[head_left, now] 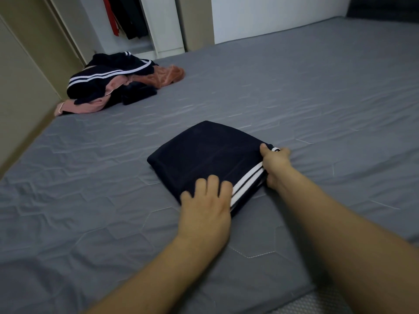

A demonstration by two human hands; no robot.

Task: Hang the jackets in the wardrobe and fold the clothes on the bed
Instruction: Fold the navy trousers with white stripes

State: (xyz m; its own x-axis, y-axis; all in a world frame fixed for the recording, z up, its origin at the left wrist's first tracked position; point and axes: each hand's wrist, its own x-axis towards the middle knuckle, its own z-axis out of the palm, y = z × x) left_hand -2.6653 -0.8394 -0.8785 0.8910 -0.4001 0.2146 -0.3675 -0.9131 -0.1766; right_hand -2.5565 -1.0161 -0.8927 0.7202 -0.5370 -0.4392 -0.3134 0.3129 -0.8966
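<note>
Your left hand [204,209] lies flat on the near corner of the folded navy garment [204,155], its fingers [213,184] straight, slightly spread and pressing down on the cloth, with nothing curled round anything. Your right hand [275,165] is at the garment's right edge, and there it grips: the thumb sits on top of the fabric while the other fingers curl under and round the edge, pinching the layers together beside the white stripes [246,181]. The garment itself is folded into a compact, roughly square packet, dark navy, with two white stripes running along the side nearest your right hand and a small striped bit of trim showing just past that hand's thumb. It rests on the grey quilted bed cover [317,98], a little beyond your forearms and near the middle of the bed. Well beyond the folded garment and to its left, at the far left edge of the bed, lies a loose heap of unfolded clothes [113,85]: a navy piece with white stripes [102,75] on top, pink cloth [90,107] poking out beneath it, and a rust-orange piece [165,75] on the side of the heap nearer the garment. Behind that heap stands the open wardrobe [165,26], where dark and red hanging clothes [124,17] show in the gap.
</note>
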